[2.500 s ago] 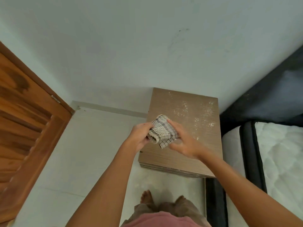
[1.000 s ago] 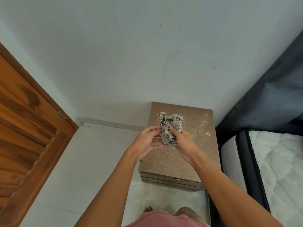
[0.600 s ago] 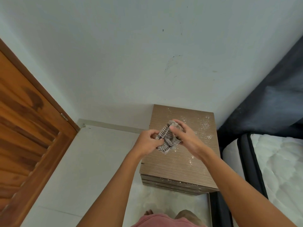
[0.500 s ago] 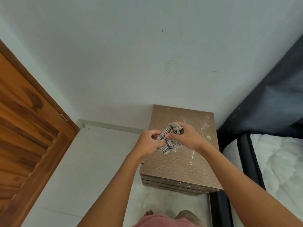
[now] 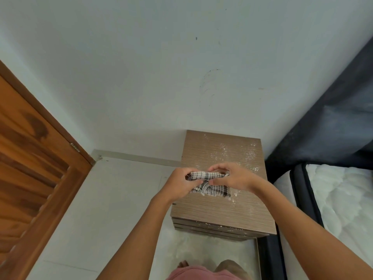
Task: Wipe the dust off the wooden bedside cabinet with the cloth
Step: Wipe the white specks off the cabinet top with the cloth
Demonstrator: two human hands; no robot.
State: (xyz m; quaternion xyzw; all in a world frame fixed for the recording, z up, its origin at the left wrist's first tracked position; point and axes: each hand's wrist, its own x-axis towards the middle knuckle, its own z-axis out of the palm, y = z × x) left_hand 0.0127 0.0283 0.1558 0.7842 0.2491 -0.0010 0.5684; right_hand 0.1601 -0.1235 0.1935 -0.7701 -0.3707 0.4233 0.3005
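While the person stood in front of the wooden bedside cabinet, both hands were up over its top with the cloth between them. The cloth was white with dark crossing lines, all bunched up. The left hand had its fingers curled round one end of it. The right hand pinched the other end with thumb and fingers bent. Part of the cloth hung down under the hands, close to the cabinet top, but I could not tell if it touched the wood. White dust lay in specks on the far right part of the top, and a few more specks sat just beside the cloth. The cabinet stood against a pale wall. A brown wooden door was off to the left, across a light floor. A white quilted mattress in a dark bed frame was just beside the cabinet on the right.
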